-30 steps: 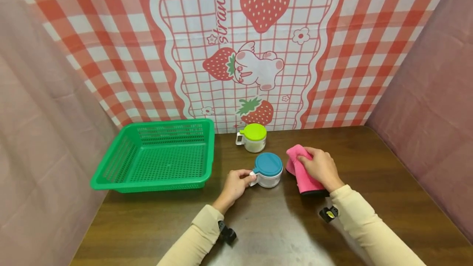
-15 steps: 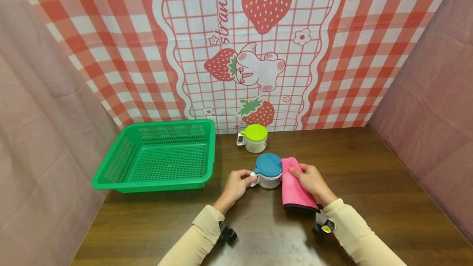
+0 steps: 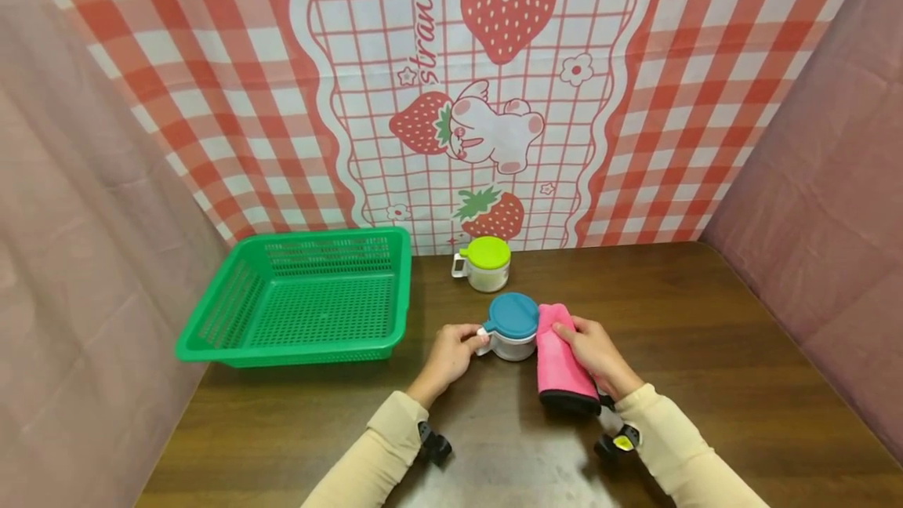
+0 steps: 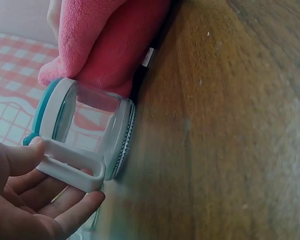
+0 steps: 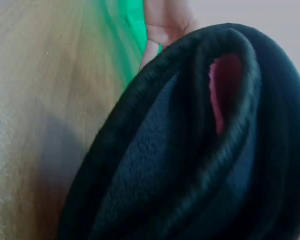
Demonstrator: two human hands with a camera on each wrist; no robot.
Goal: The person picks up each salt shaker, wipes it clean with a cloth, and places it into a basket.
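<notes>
Just below centre in the head view, my left grip (image 3: pixel 450 355) pinches the white handle (image 4: pixel 76 176) of the blue-lidded jar (image 3: pixel 513 324) on the bench (image 3: pixel 494 429), while my right grip (image 3: pixel 598 351) holds a pink cloth (image 3: pixel 560 363) against the jar's right side, a green basket (image 3: pixel 292 353) at the frame's left

There are two lidded jars (image 3: pixel 513 324) (image 3: pixel 488 266), one cloth (image 3: pixel 560 359), one basket (image 3: pixel 303 354) and one table (image 3: pixel 719 351).

Tabletop (image 3: pixel 734 335), right edge to rear corner: open lane. Left rear corner: green basket (image 3: pixel 320 312), obstructing. Rear edge, middle: lime-lidded jar (image 3: pixel 488 266). Centre: blue-lidded jar (image 3: pixel 513 324), right side blocked by pink cloth (image 3: pixel 557 359).
</notes>
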